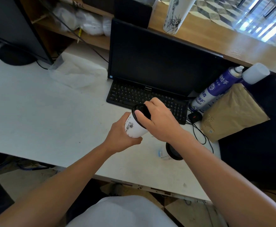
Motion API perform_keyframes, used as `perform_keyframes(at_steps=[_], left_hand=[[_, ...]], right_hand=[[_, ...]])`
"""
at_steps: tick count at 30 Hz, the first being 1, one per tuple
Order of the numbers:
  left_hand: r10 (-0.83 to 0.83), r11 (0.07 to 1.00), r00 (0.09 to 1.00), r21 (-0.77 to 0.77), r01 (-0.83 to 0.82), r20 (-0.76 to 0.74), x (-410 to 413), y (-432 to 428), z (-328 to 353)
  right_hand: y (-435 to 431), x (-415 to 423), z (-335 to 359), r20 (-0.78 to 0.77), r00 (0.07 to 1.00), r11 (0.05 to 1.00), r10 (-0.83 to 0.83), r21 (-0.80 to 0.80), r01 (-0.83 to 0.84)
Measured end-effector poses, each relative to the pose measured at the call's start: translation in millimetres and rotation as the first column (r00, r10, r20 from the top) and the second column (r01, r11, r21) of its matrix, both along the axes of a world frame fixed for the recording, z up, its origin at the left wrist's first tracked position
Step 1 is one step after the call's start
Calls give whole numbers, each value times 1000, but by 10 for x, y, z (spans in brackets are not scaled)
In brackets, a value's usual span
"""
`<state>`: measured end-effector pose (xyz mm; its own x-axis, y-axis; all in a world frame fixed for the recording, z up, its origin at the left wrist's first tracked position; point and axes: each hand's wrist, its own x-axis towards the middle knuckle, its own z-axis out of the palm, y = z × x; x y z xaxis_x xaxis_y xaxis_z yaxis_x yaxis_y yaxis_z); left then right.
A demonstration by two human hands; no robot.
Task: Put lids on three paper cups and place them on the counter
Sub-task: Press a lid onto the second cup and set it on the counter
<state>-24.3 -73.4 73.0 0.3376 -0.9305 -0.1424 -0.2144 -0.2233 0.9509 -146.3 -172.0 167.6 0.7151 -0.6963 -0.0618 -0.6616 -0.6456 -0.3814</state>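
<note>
Now capping a paper cup (pixel 134 126) over the desk (pixel 52 112).
Left hand (pixel 122 133) grips the tilted cup's base; right hand (pixel 158 118) clasps its black lid (pixel 141 112). Probably light, crushable: hold gently, press the rim.

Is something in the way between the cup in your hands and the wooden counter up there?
Yes. The left hand holds the cup, the right hand grips its lid. The black monitor stands upright on the desk between the cup and the wooden counter behind. The cup probably needs lifting over or around it.
</note>
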Motion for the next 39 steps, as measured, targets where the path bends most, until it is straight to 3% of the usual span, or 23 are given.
perform_keyframes(at_steps=[6,17,21,24,26,32,35,39], left_hand=[[-138,990,985,25,141,-101,95,-75,55],[-263,965,958,-47,259,-118,98,-76,148],[-73,996,995,-54,70,-61,20,-48,89],[213,972,977,-103,-210,15,-84,-23,112],[309,944,948,-143,-297,77,-135,-17,134],[384,920,883,-186,-344,269,-194,15,100],[366,927,899,-182,-328,242,-192,48,84],[302,947,946,-149,-285,113,-187,101,108]], right_hand=[[-129,-72,31,25,989,989,148,-12,-147],[-157,-152,153,66,966,969,248,-31,-247],[-107,-160,118,79,978,981,194,-32,-192],[104,-86,30,213,976,999,-46,6,45],[261,-6,-21,294,938,983,-184,47,178],[413,143,17,357,854,925,-379,157,345],[414,132,39,363,857,930,-366,149,335],[428,88,67,373,891,962,-257,8,274]])
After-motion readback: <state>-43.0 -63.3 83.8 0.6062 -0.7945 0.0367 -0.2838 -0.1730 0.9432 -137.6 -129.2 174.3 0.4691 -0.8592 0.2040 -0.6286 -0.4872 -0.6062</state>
